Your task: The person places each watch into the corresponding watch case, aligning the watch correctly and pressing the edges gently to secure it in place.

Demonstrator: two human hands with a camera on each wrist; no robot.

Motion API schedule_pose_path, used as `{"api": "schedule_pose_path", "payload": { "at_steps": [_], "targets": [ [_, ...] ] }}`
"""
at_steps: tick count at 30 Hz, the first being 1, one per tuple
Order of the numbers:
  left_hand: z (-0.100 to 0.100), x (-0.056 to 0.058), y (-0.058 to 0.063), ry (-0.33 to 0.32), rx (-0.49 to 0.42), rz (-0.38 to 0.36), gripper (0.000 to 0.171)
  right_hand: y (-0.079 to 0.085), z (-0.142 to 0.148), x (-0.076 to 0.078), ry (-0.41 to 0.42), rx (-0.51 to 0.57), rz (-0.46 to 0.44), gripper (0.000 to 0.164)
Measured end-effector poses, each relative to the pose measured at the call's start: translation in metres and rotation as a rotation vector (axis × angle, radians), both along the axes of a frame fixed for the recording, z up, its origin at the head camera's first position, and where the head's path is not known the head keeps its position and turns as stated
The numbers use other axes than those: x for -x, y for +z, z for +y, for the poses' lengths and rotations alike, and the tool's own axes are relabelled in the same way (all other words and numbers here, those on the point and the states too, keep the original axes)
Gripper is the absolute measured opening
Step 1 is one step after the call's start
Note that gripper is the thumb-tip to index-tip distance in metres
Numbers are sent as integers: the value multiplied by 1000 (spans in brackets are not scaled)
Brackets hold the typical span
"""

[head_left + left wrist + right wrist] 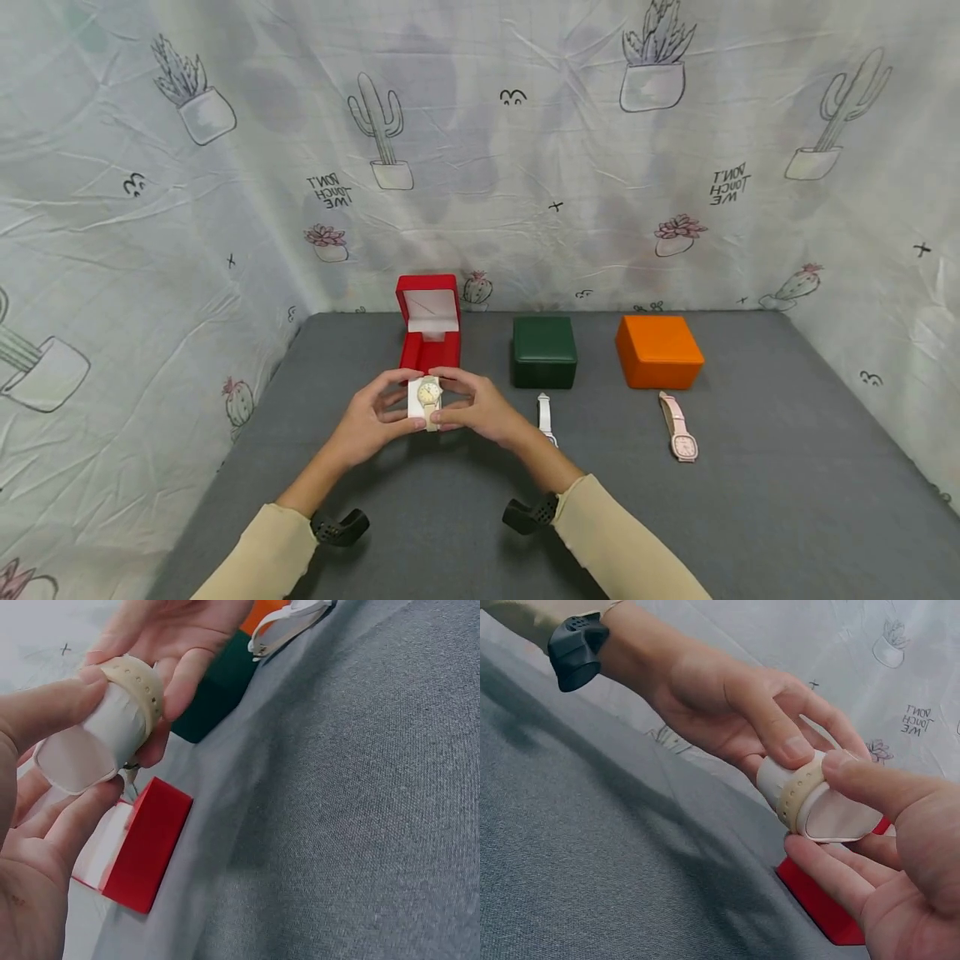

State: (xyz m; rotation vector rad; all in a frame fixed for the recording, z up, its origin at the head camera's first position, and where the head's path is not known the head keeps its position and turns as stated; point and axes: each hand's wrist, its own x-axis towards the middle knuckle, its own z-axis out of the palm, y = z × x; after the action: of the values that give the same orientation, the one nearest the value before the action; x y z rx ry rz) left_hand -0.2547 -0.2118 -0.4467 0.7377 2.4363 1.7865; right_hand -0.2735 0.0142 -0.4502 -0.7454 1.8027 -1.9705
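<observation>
Both hands hold a white watch cushion (415, 400) in front of the open red box. A watch (429, 393) with a cream strap and round dial lies around the cushion, its dial facing up in the head view. My left hand (369, 423) grips the cushion's left side, thumb at the near edge. From the right, my right hand (483, 408) pinches the strap and cushion, thumb on the strap's lower part. In the left wrist view the holed strap (139, 682) curves over the cushion. The right wrist view shows the strap (799, 799) between both hands' fingertips.
The red box (411, 350), lid up, stands behind the hands. A closed green box (544, 352) and a closed orange box (659, 352) stand to its right. A white watch (545, 412) lies before the green box, partly behind the right forearm; a pink watch (678, 429) before the orange one.
</observation>
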Motion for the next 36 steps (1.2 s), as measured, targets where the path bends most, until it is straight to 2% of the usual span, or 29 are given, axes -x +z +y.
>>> {"api": "schedule_pose_path", "payload": {
  "at_steps": [3, 7, 12, 16, 21, 30, 36],
  "targets": [
    [3, -1, 2, -7, -12, -4, 66, 0, 0, 1, 9, 5, -17, 66],
    [4, 1, -1, -28, -29, 4, 67, 1, 0, 1, 6, 8, -36, 63],
    [0, 6, 1, -69, 1, 1, 70, 1, 3, 5, -5, -10, -49, 64],
    [-4, 7, 7, -60, 22, -25, 69, 0, 4, 7, 0, -13, -56, 67],
    [-4, 6, 8, -43, 24, -46, 69, 0, 4, 8, 5, -24, -33, 66],
    [-2, 4, 4, -19, 18, -54, 70, -2, -1, 7, -4, -16, -11, 61],
    [-1, 4, 2, -29, 29, -60, 70, -2, -2, 5, -22, -15, -40, 55]
  ]
}}
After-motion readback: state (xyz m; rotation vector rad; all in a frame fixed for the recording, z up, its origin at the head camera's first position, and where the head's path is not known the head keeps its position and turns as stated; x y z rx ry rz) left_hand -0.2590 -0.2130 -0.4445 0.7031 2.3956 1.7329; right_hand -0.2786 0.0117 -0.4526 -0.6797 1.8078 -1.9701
